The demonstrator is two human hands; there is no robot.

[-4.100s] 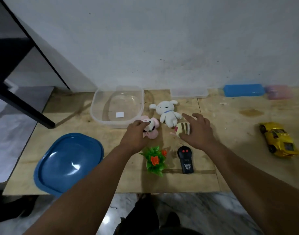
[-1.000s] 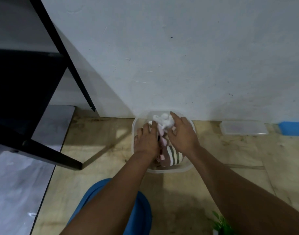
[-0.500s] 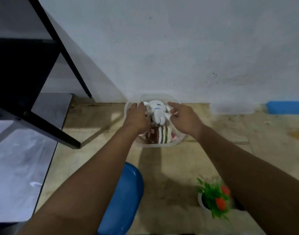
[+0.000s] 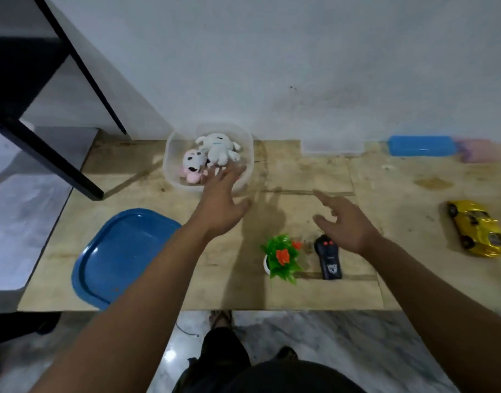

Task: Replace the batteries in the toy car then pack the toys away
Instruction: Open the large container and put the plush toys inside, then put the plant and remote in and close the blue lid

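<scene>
The yellow toy car (image 4: 477,228) sits on the wooden table (image 4: 385,177), far to your right and well apart from both hands. Your right hand (image 4: 346,222) hovers empty with fingers spread above the black remote (image 4: 328,257). Your left hand (image 4: 221,204), also spread and empty, hangs by the clear tub (image 4: 172,154) holding the plush toys (image 4: 212,157); the blue lid (image 4: 121,256) lies near left.

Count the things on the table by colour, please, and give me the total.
Blue: 2, the lid and the box by the wall.
Clear: 2, the tub and the flat container.
White: 1, the soft dog.
Pink and white: 1, the soft cow.
Yellow: 1, the car.
Black: 1, the remote.
Green: 1, the plant.
Total: 9; a blurred pinkish thing beside the blue box is left out.
</scene>
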